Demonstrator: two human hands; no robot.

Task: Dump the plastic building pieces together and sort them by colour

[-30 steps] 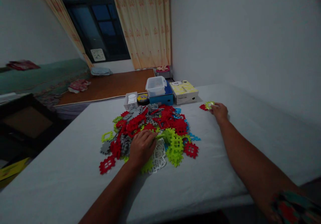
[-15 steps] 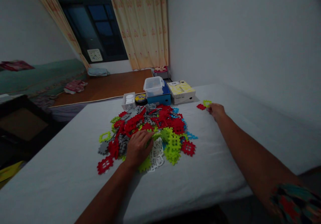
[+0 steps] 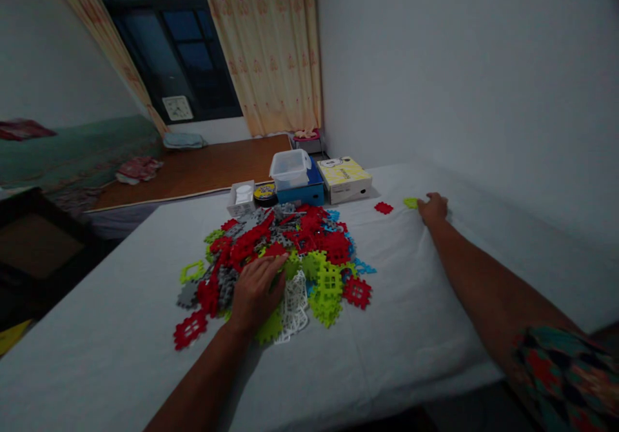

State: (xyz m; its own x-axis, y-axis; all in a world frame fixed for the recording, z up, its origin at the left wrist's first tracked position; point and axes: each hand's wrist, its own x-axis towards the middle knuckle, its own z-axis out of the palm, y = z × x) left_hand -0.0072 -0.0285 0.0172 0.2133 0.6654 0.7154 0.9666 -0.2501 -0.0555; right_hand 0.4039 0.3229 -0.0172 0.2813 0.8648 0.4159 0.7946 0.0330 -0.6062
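My left hand (image 3: pixel 258 293) rests on the near side of a heap of plastic interlocking tiles, its fingers stretched forward over them and the thumb apart. Around it lie red tiles (image 3: pixel 335 248), grey tiles (image 3: pixel 227 284) and lime-green tiles (image 3: pixel 329 284); white lattice pieces (image 3: pixel 294 303) lie just right of the thumb. Far to the right, my right hand (image 3: pixel 434 207) is low over the cloth, thumb and fingers apart. Its thumb is at the edge of a lime-green tile (image 3: pixel 411 203) lying there. A single red tile (image 3: pixel 383 207) lies flat to the left of that.
Behind the heap stand a small white box (image 3: pixel 232 209), a round black-and-yellow tin (image 3: pixel 265 195), a clear plastic tub (image 3: pixel 290 169) on a blue box (image 3: pixel 309 195), and a yellow-and-white box (image 3: pixel 344 177). White cloth (image 3: pixel 387 348) covers the table; a wall rises along the right.
My right hand has moved right, and the lime-green tile now lies apart from the red tile. The fingers have spread. My left hand stays on the heap as the view shifts slightly.
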